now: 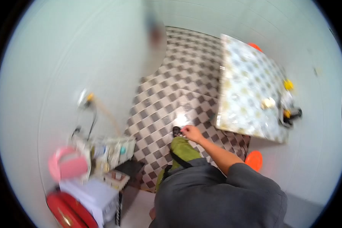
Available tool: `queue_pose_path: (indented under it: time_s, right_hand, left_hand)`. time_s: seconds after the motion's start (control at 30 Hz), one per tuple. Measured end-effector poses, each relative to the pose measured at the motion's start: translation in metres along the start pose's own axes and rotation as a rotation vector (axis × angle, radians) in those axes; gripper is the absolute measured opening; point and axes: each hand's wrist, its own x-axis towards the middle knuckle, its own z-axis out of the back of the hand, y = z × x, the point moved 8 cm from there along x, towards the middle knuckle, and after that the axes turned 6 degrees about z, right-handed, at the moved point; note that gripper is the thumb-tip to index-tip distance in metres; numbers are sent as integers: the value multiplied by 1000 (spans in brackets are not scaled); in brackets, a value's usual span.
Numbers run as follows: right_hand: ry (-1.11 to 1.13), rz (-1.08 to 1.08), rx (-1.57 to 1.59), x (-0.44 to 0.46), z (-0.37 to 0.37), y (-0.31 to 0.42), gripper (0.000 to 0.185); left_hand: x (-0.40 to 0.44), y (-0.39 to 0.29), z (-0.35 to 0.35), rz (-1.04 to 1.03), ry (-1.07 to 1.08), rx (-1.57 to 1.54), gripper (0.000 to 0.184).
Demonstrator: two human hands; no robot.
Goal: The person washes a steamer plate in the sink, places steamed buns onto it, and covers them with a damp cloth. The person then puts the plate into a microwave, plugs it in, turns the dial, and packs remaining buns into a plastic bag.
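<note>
My right hand [192, 133] hangs in front of me above the tiled floor, near my green trouser leg [186, 149]. Its fingers are drawn together. A small pinkish spot shows at the fingertips, too blurred to name. Just past the fingertips is a dark shoe [176, 131]. Of my left hand [152, 213] only a sliver of skin shows beside my grey shirt [220, 193]; its fingers are hidden.
On the right stands a table with a patterned cover [247, 83], small items at its far edge, and orange stools [254, 160] partly beneath it. At left are a cluttered shelf [114, 150], a pink round object [66, 165], a white box [93, 193] and something red [70, 211].
</note>
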Motion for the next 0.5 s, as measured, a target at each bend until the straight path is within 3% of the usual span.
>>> queue_pose_path:
  time_s: [0.2,0.4,0.5]
  right_hand:
    - [-244,-65,0,38,92,6,20]
    - [-379,-24,49,73,155,44,22]
    - [-383,-121,72,93,178,52,21]
  left_hand:
    - [58,-212,-35,-254,114,583,23]
    - [109,-397,-74,-269,212,494,22]
    - [140,-473,-99,-244,257,435,22]
